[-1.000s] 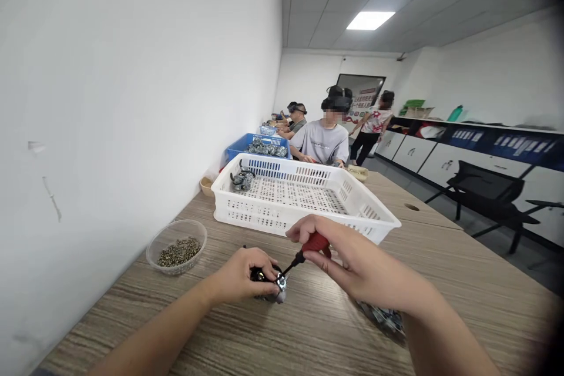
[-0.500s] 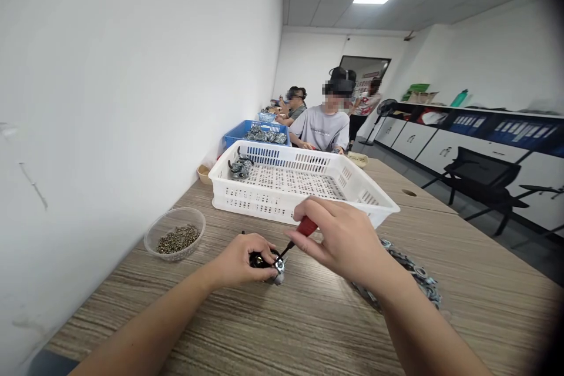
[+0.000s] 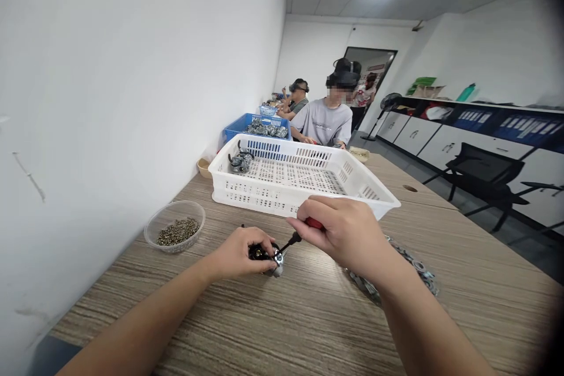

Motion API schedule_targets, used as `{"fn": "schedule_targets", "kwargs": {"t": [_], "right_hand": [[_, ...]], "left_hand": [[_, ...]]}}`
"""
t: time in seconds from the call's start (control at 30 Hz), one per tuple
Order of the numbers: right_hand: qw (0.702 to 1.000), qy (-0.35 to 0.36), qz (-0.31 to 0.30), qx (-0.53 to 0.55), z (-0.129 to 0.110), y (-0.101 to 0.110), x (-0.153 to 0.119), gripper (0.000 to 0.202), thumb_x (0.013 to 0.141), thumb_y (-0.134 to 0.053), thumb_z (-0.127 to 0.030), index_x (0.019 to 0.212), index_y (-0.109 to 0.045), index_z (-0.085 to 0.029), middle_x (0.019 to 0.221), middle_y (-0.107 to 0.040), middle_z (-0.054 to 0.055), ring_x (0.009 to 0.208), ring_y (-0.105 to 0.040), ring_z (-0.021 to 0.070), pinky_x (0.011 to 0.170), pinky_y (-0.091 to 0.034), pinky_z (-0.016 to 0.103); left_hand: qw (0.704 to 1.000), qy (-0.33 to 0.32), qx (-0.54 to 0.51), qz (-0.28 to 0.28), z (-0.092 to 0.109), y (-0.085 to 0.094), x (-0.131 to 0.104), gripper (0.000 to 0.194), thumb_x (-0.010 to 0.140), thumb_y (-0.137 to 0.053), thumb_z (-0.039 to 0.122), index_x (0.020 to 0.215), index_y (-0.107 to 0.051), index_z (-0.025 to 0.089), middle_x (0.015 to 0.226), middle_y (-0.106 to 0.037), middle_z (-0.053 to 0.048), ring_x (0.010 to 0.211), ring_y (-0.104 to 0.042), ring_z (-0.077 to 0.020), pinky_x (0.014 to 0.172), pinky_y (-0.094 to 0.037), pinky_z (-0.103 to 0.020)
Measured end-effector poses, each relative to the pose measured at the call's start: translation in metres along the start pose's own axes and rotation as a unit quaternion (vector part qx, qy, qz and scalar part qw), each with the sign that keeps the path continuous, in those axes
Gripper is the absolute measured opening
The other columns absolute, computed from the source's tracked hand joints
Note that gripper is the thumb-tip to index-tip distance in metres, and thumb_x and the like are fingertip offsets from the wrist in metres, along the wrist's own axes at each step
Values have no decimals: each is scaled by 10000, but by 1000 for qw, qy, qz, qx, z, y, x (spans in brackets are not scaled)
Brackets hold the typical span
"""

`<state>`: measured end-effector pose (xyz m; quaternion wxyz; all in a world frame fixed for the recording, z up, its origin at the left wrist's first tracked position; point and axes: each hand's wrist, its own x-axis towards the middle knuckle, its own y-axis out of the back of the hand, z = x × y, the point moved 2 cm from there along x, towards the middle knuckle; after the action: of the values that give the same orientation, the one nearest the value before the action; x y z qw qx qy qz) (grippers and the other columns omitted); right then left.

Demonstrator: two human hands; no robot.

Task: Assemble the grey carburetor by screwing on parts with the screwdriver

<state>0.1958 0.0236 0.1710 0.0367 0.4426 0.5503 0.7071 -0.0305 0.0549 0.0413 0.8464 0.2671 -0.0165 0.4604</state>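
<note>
Nearest to us, our left hand (image 3: 240, 254) is clenched around a small black and silver metal caster part (image 3: 267, 256), pressing it down on the grey wood-grain table (image 3: 308, 317). Our right hand (image 3: 346, 234) grasps a red-handled screwdriver (image 3: 304, 231), whose dark tip meets the part's right side. Just right of our right forearm lies a clear plastic bag of silver metal pieces (image 3: 408, 267). To the left, near the white wall, sits a round clear plastic bowl of small dark screws (image 3: 175, 232). Farther off, a white perforated plastic crate (image 3: 299, 185) holds a few metal casters (image 3: 240, 162) in its far left corner. Beyond it stands a blue plastic crate (image 3: 258, 127) filled with metal parts, where other seated people (image 3: 328, 114) work along the table.
</note>
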Motion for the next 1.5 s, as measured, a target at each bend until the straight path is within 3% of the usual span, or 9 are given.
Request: {"fn": "schedule_targets", "kwargs": {"t": [0.13, 0.27, 0.4, 0.67, 0.87, 0.97, 1.17, 1.37, 1.5], "right_hand": [[999, -33, -27, 24, -1, 1, 2, 189, 1099, -632, -381, 982, -585, -240, 897, -679, 20, 703, -603, 179, 596, -404, 314], [962, 2, -151, 228, -2, 22, -6, 146, 1094, -583, -250, 1234, -544, -264, 1335, -644, 111, 1129, -662, 234, 941, -571, 375], [950, -2, -189, 247, 3, 28, -11, 190, 1116, -480, -172, 1252, -558, -279, 1237, -683, 73, 1076, -672, 205, 897, -567, 342], [999, -38, -19, -29, 3, 3, -1, 264, 1102, -604, -478, 982, -585, -243, 681, -666, -20, 548, -575, 185, 533, -321, 321], [974, -27, -102, 201, 7, 12, -1, 93, 1093, -552, -275, 1181, -572, -255, 1296, -745, 129, 1086, -732, 278, 859, -580, 413], [966, -32, -102, 234, 9, 7, 0, 93, 1108, -594, -322, 1177, -609, -261, 1184, -776, 78, 1010, -745, 240, 832, -575, 374], [998, -62, 5, 12, 7, -9, 4, 307, 1098, -614, -534, 1015, -596, -239, 722, -687, -1, 656, -635, 223, 630, -414, 343], [971, -20, -107, 211, 8, 10, -2, 111, 1109, -566, -330, 1195, -564, -260, 1283, -726, 122, 1160, -715, 278, 948, -568, 408], [980, -17, -94, 174, 10, 9, -1, 150, 1104, -625, -411, 1052, -636, -271, 954, -771, 29, 839, -735, 222, 749, -551, 362]], "left_hand": [[1000, 2, -4, 3, 1, 1, 0, 136, 805, -924, 252, 899, -832, 216, 1104, -858, -75, 1240, -770, -302, 1049, -551, -363], [1000, -6, -7, -4, 0, 2, -1, 131, 810, -928, 242, 909, -847, 220, 1091, -862, -76, 1234, -774, -292, 1044, -555, -358], [1000, -19, -8, -7, -3, 2, 0, 129, 817, -939, 271, 909, -861, 226, 1103, -864, -79, 1224, -779, -288, 1047, -563, -359], [999, -40, -19, -1, -6, 1, 0, 116, 845, -933, 288, 905, -862, 219, 1032, -875, -84, 1228, -783, -298, 1060, -591, -389], [998, -66, -7, 2, -9, 1, 1, 131, 846, -938, 302, 883, -852, 211, 1048, -875, -96, 1201, -793, -298, 1046, -612, -404], [998, -55, -15, 3, -9, 2, 1, 124, 846, -939, 293, 893, -856, 213, 1065, -874, -91, 1201, -794, -293, 1053, -612, -399], [998, -51, -30, -12, -5, 2, 1, 112, 852, -930, 275, 909, -860, 208, 1058, -874, -88, 1233, -787, -297, 1094, -604, -408], [999, -37, -32, -10, -4, 3, 1, 129, 853, -934, 291, 920, -865, 205, 1078, -873, -100, 1216, -791, -302, 1064, -606, -402], [999, -33, -25, -14, -2, 3, 0, 128, 853, -934, 293, 925, -869, 210, 1088, -871, -95, 1207, -789, -298, 1061, -598, -399]]}}
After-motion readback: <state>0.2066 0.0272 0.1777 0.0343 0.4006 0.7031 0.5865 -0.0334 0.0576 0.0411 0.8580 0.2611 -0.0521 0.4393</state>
